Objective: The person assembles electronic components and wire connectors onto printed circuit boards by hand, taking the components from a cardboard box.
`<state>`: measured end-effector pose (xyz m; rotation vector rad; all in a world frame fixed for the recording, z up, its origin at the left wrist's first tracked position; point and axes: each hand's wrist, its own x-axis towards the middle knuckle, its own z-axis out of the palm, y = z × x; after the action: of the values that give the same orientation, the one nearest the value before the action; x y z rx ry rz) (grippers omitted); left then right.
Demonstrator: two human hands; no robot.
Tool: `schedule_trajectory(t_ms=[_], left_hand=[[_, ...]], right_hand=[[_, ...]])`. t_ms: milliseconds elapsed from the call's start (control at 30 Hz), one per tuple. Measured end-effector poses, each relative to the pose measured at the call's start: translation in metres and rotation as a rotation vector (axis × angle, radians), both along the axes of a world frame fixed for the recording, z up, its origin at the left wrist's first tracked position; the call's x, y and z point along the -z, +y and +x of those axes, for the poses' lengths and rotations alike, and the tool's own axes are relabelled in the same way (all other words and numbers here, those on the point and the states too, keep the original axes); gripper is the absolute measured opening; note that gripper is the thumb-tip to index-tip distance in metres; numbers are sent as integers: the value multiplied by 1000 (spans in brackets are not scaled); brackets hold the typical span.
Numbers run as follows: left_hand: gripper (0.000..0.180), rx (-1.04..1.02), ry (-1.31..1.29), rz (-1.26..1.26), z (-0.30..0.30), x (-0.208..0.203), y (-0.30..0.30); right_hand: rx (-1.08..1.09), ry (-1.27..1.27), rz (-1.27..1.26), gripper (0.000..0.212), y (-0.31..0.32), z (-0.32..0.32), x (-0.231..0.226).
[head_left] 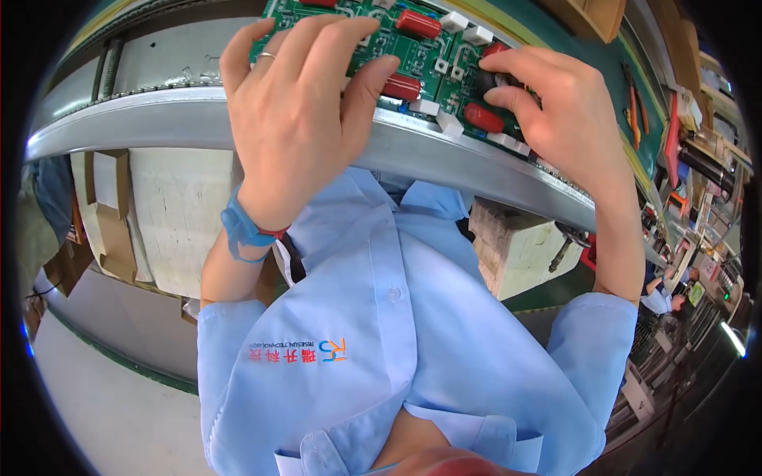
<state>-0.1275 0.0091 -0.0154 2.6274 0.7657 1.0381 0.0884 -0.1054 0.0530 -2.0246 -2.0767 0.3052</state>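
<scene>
A green circuit board (pixel 403 52) lies at the top of the head view. It carries several red capacitors (pixel 418 24) and white block-shaped components (pixel 450 124). My left hand (pixel 295 111), with a ring and a blue wrist strap (pixel 240 226), spreads over the board's left part. Its fingers are bent and apart, with nothing seen in them. Over the right part, the thumb and fingers of my right hand (pixel 567 107) close on a black rounded component (pixel 485 82) at the board. My fingers partly cover that component, so its exact kind is unclear.
A metal rail (pixel 421 147) runs along the board's near side. Orange-handled pliers (pixel 635 111) lie on a green mat (pixel 611 75) at the right, below a cardboard box (pixel 589 14). White boxes (pixel 178 214) stand under the rail. Another person (pixel 660 297) is far off at the right.
</scene>
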Motion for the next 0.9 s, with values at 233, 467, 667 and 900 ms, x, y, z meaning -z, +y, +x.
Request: schedule_trajectory(t_ms=[233, 467, 667, 900], left_hand=[[23, 30, 24, 40, 2, -6, 0], [23, 19, 9, 22, 0, -1, -2], [23, 34, 5, 16, 0, 1, -3], [23, 47, 9, 16, 1, -1, -2]], right_hand=[[-25, -43, 227, 20, -17, -3, 15], [-33, -230, 103, 13, -8, -9, 6], [-119, -225, 57, 10, -1, -8, -3], [-156, -337, 46, 10, 2, -12, -8]])
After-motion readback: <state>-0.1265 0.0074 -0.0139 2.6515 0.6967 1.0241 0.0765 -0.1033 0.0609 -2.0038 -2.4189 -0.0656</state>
